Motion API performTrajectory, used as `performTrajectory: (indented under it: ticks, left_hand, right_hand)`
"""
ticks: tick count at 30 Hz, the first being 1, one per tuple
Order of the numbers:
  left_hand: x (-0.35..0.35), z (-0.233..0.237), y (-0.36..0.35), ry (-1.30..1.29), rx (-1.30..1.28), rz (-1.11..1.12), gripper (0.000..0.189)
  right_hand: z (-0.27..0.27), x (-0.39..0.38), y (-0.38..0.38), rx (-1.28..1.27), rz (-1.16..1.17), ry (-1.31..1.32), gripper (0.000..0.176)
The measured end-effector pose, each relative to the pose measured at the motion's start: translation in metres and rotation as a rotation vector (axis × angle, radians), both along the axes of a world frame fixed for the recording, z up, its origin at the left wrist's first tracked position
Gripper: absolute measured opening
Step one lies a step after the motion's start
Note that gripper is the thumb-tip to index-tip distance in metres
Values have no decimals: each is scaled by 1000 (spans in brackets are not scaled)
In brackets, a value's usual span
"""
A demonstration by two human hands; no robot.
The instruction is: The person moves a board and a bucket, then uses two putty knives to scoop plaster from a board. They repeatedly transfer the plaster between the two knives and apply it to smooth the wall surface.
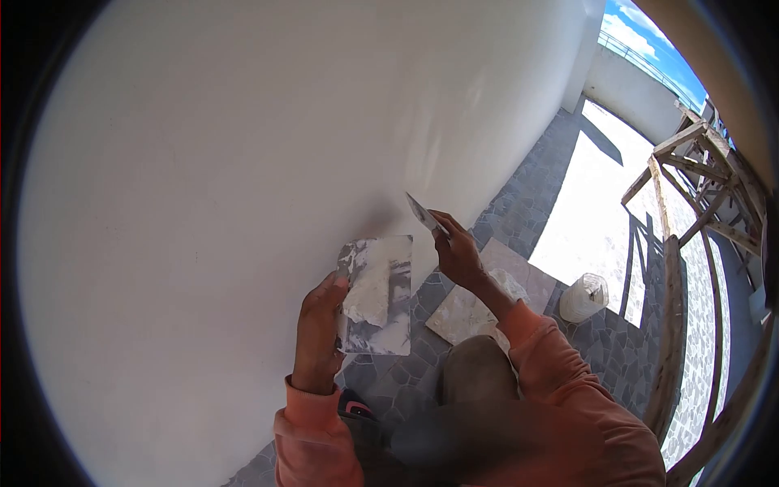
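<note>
My left hand [320, 312] grips the left edge of a flat rectangular plaster board [400, 280], its thumb on the upper face. A patch of white putty [369, 292] is spread over that face, with grey metal showing around it. To the right and a little higher, my right hand [459, 253] is closed around a putty knife [420, 213]. The knife's blade points up and left, close to the white wall [227, 162], apart from the board. A soft dark shadow lies on the wall just left of the blade.
A whitish bucket [584, 298] stands on the grey stone-patterned floor [519, 199] at right. Behind my right forearm lies a flat, putty-stained panel [454, 315] with a crumpled pale bag [507, 284] on it. Wooden scaffolding [672, 300] rises along the right side.
</note>
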State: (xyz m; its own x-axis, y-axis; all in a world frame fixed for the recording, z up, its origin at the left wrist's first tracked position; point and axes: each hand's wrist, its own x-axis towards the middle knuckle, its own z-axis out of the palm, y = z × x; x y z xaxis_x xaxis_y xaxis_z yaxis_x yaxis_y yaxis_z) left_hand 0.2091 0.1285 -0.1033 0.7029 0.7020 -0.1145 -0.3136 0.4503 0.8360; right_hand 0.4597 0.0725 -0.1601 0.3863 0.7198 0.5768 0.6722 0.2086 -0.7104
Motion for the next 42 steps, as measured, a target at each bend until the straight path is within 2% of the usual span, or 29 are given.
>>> performTrajectory:
  ticks: [2,4,5,8,11,13,16,21,25,28,31,34,36,42]
  left_hand:
    - [3,-10,4,18,2,32,38]
    - [11,-16,2,-52,-20,24,37]
    - [14,-22,5,-70,-24,14,37]
    - [18,-22,5,-128,-80,-10,37]
    - [26,-16,-2,-201,-198,-40,36]
    - [27,-11,-9,-261,-265,-76,34]
    - [25,-22,-9,-446,-219,-171,34]
    - [26,-16,-13,-269,-135,-64,33]
    - [29,-15,-14,-253,-113,-44,34]
    - [23,-6,-13,-226,-42,-64,38]
    - [20,-5,-9,-192,30,-80,37]
    - [16,-2,-5,-10,51,-129,37]
    - [21,-3,-7,-1,19,-138,37]
    - [21,-3,-11,-37,1,-208,36]
  right_hand:
    - [-8,16,-26,-189,-155,127,16]
    - [13,5,-50,-6,-68,316,15]
    - [22,1,-62,-29,-54,362,16]
    - [55,-31,-92,-48,0,42,15]
    - [76,-54,-83,231,339,-286,41]
    - [78,-58,-81,268,483,-493,53]
    - [64,-57,-81,164,466,-680,65]
    - [43,-30,-82,88,406,-756,78]
    - [49,11,-92,-159,307,-837,79]
    - [60,32,-109,-289,205,-633,84]
    - [97,25,-122,-199,236,-666,84]
    - [143,-5,-124,-133,378,-944,67]
    - [160,-19,-124,-162,438,-1040,60]
    - [154,-26,-110,-220,568,-1192,52]
